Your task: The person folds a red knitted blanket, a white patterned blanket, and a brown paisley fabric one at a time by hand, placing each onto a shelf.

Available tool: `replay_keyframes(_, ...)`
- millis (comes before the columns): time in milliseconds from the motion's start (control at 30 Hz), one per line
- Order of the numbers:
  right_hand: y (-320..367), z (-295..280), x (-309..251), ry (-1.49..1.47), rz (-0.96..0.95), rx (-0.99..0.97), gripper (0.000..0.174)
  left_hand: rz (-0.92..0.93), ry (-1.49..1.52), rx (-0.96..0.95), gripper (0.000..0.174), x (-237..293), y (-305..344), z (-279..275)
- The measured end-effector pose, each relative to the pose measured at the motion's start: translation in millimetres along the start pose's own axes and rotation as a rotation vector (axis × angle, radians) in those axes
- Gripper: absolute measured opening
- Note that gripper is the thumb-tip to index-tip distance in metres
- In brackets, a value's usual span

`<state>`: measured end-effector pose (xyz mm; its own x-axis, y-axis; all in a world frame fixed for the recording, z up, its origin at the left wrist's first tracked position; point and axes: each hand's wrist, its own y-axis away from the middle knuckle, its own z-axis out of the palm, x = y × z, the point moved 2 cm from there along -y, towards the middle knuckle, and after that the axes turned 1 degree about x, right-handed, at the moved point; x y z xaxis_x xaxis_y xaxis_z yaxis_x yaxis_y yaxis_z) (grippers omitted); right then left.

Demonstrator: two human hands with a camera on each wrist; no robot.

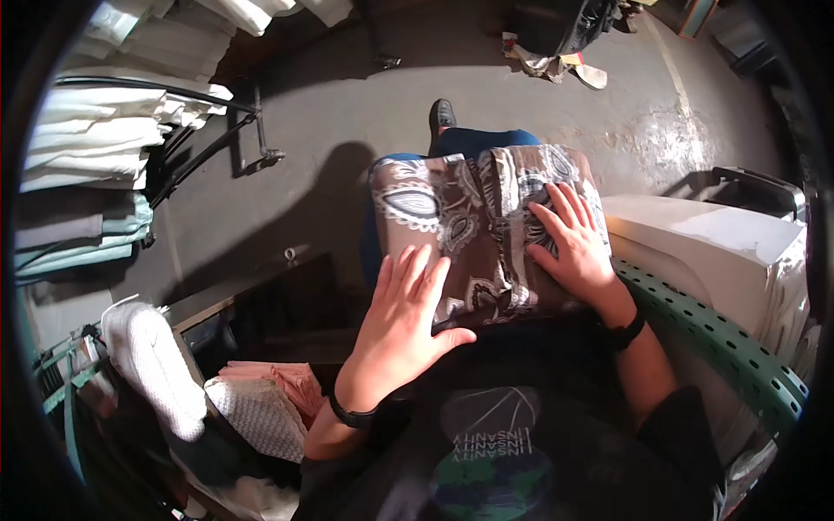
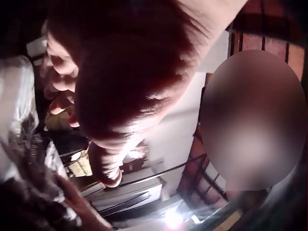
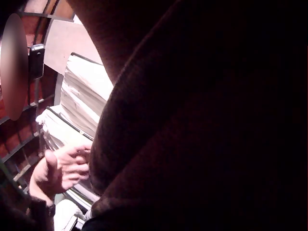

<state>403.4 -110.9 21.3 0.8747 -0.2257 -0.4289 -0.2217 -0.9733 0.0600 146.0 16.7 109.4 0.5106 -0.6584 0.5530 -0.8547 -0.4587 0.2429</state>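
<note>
A folded brown cloth (image 1: 469, 234) with white and black paisley patterns lies across the person's lap in the head view. The right hand (image 1: 573, 247) rests on its right part, fingers spread. Over the cloth's lower left edge is the left hand (image 1: 400, 317), fingers straight and thumb pointing right; whether it touches the cloth cannot be told. The left wrist view shows the left hand (image 2: 130, 72) from the palm side with the patterned cloth (image 2: 38, 154) at left. In the right wrist view the left hand (image 3: 62, 168) appears spread, holding nothing, and a dark shape fills the right side.
Stacks of white and pale green cloth (image 1: 87, 139) stand at left on a black metal frame. Pink cloth (image 1: 278, 382) and a white knitted piece (image 1: 156, 365) lie lower left. A green perforated rail (image 1: 712, 321) and a white stack (image 1: 712, 243) are at right.
</note>
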Motion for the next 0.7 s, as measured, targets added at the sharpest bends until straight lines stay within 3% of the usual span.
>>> replay_keyframes(100,0,1,0,-0.001,-0.003,0.017,0.063,-0.006,-0.219,-0.094,0.096,-20,19,55)
replay_keyframes(167,1,1,-2,0.018,-0.017,0.018,0.065,0.028,-0.27,-0.01,0.09,-23,25,70)
replay_keyframes(300,4,-13,-25,0.001,-0.019,-0.064,0.07,0.076,-0.198,0.018,0.077,-30,32,64)
replay_keyframes(433,7,-26,-64,-0.236,-0.226,-0.246,0.078,0.025,-0.063,0.048,0.073,-34,34,46)
replay_keyframes(533,10,-4,-76,-0.155,-0.312,-0.275,0.069,-0.013,-0.08,0.023,0.064,-41,36,45)
replay_keyframes(600,10,3,-81,-0.102,-0.323,-0.226,0.047,0.031,-0.062,0.031,0.059,-46,39,49)
replay_keyframes(700,10,3,-85,-0.11,-0.423,-0.174,0.029,0.065,-0.182,0.044,0.056,-46,44,51)
